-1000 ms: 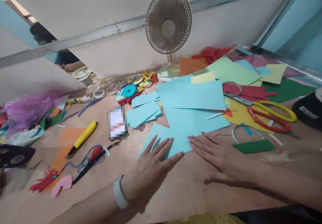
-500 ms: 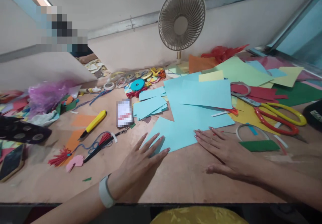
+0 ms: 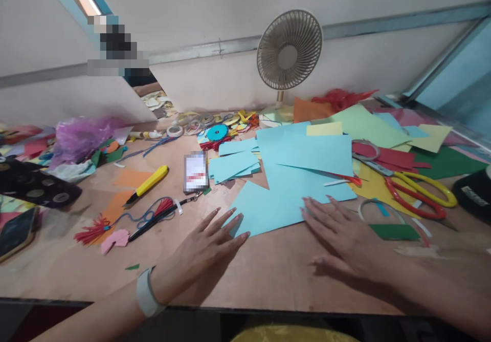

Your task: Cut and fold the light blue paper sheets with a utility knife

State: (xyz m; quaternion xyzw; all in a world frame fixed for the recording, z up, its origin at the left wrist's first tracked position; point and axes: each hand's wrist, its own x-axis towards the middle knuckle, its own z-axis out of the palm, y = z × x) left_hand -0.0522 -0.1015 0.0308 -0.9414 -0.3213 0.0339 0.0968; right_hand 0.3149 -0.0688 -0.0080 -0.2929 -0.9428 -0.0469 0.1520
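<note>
I see big blue paper (image 3: 276,209) on the table (image 3: 264,275), left of the scissors (image 3: 388,174). The left hand (image 3: 201,250) has its fingers spread wide by the paper's corner, and the right hand (image 3: 339,234), fingers just a little apart, touches the near edge.

The left forearm (image 3: 95,314) slants in from the lower left corner, and the left hand (image 3: 195,255) lies just left of the lower centre, back upward, its fingers (image 3: 222,221) long and slightly spread toward the middle of the frame. From the lower right edge, the right forearm (image 3: 429,285) reaches inward. The right hand (image 3: 341,242), slightly blurred, faces palm down, thumb (image 3: 326,266) held apart and pointing left. Both hands are uncurled, well separated.
</note>
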